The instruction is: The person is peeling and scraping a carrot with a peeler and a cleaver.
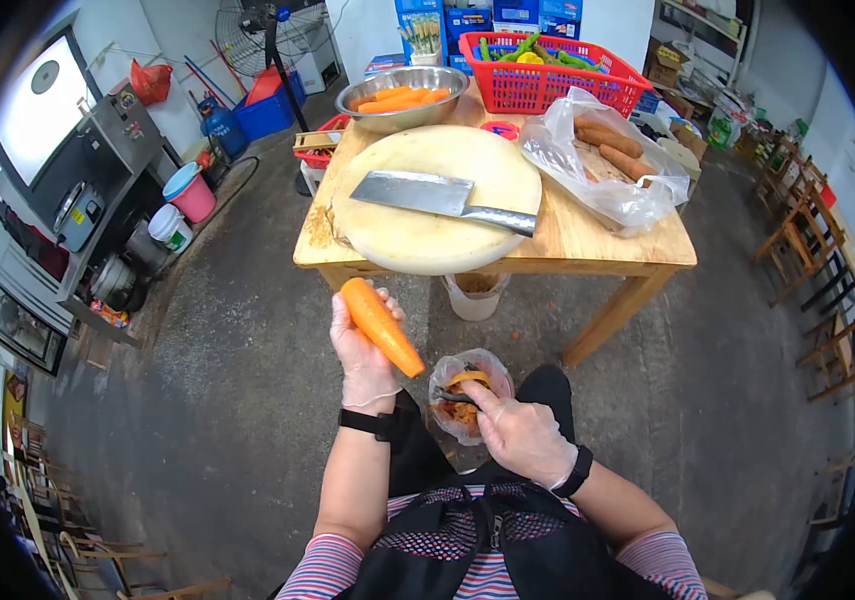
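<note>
My left hand (359, 362), in a clear glove, is closed around a smooth, bright orange carrot (383, 328) whose tip slants down to the right. Gripped in my gloved right hand (527, 440) is a peeler (469, 379) with a yellow part and a dark part; the fingers partly cover it. It is apart from the carrot, above a bag-lined bin (496, 366) that holds orange peelings. On the wooden table (637, 248) ahead, a cleaver (415, 192) lies flat across a thick round chopping board (397, 240).
A metal bowl (399, 122) of peeled carrots stands at the table's back left. Unpeeled carrots (627, 162) lie in a plastic bag (552, 150) at the right. Behind it is a red basket (522, 92) of vegetables. A white bucket (475, 303) stands under the table.
</note>
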The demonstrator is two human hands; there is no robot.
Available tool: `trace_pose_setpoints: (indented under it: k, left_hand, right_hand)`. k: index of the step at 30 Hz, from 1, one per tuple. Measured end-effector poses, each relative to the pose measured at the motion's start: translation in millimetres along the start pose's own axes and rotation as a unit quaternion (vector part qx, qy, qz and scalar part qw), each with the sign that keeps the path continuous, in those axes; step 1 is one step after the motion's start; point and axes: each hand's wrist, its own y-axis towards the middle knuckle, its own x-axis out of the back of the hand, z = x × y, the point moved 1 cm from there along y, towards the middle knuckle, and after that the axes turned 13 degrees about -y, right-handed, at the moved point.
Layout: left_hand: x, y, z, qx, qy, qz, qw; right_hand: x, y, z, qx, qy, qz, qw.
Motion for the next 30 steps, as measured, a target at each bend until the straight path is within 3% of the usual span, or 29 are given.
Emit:
trace_pose_setpoints:
  k: [2,5,7,8,11,12,16,19,22,25,30]
  left_hand:
    - [-1.9,-1.6,-3.2,-0.009,0.026,0.001,1.000]
    - [-1.4,-10.6,2.2,-0.008,0.095,0.010,0.995]
    - [-10.2,-22.7,16.1,0.031,0.153,0.038,0.987]
    - [-17.7,-30.0,25.2,0.001,0.195,0.036,0.980]
    - [-20.2,-39.8,35.8,0.013,0.180,-0.042,0.983]
    - [-18.6,-42.2,35.2,0.032,0.187,-0.004,0.982]
    - [-19.2,-39.5,41.0,-0.017,0.164,-0.026,0.986]
    - [-18.5,-41.6,28.2,-0.002,0.181,-0.021,0.983]
    - [-6.3,-35.0,21.4,0.020,0.180,-0.011,0.983]
    - [1.6,-34.2,22.4,0.055,0.131,-0.018,0.990]
    - [1.3,-36.0,21.7,0.078,0.082,-0.033,0.993]
  right_hand:
    - [-6.3,3.2,-8.0,0.000,-0.009,-0.005,1.000]
    - [-3.5,17.8,-5.5,-0.014,0.112,-0.048,0.992]
    - [7.0,33.4,3.4,0.019,0.150,-0.133,0.980]
    - [10.3,40.4,6.1,0.018,0.156,-0.137,0.978]
    - [24.3,56.7,13.0,-0.010,0.136,-0.102,0.985]
    - [19.3,61.7,13.9,-0.014,0.143,-0.130,0.981]
    - [10.1,58.9,14.2,0.014,0.085,-0.130,0.988]
    - [4.2,38.8,13.2,0.046,0.038,-0.117,0.991]
    - [16.8,19.2,12.1,-0.001,0.053,0.051,0.997]
    - [34.1,12.3,9.5,-0.004,0.051,0.117,0.992]
    - [40.8,12.6,-2.0,-0.020,0.038,0.057,0.997]
